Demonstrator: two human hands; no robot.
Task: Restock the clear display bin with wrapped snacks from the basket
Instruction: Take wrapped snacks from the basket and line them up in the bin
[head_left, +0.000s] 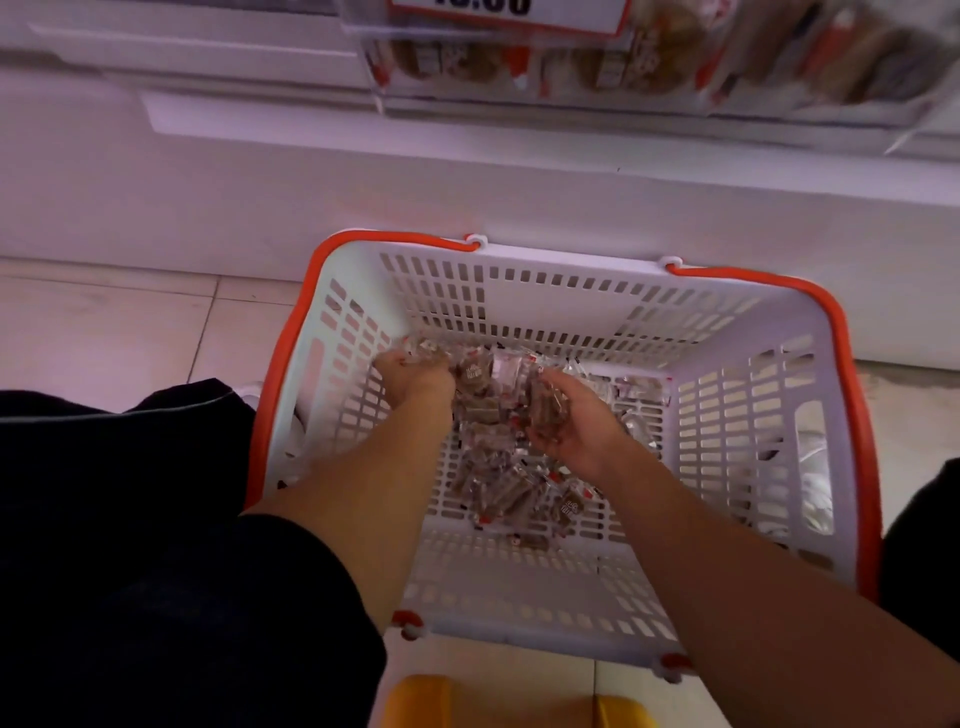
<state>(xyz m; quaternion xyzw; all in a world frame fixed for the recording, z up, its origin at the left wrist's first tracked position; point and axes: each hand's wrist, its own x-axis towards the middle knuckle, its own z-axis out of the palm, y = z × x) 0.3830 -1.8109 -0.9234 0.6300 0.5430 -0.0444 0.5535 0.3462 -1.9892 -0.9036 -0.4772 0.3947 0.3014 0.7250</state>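
Both hands in basket (810, 364): left hand (415, 379) clutching snacks (498, 467) at ten o'clock. Right hand (576, 426) cupped palm-up, cradling several for scooping binward.

Dim, pinkish light (motion blur along the top edge), wide-angle bowing.

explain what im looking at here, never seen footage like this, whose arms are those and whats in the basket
No machine here: a person wears one camera on the head, looking down at their own bare arms. A white basket with orange rim sits on the tiled floor before a white shelf unit. Wrapped snacks lie loose in its bottom. The left hand digs into the pile and grips some; the right hand, palm up, holds a bunch. At the top, blurred, is the clear display bin with similar packets, under a price sign.
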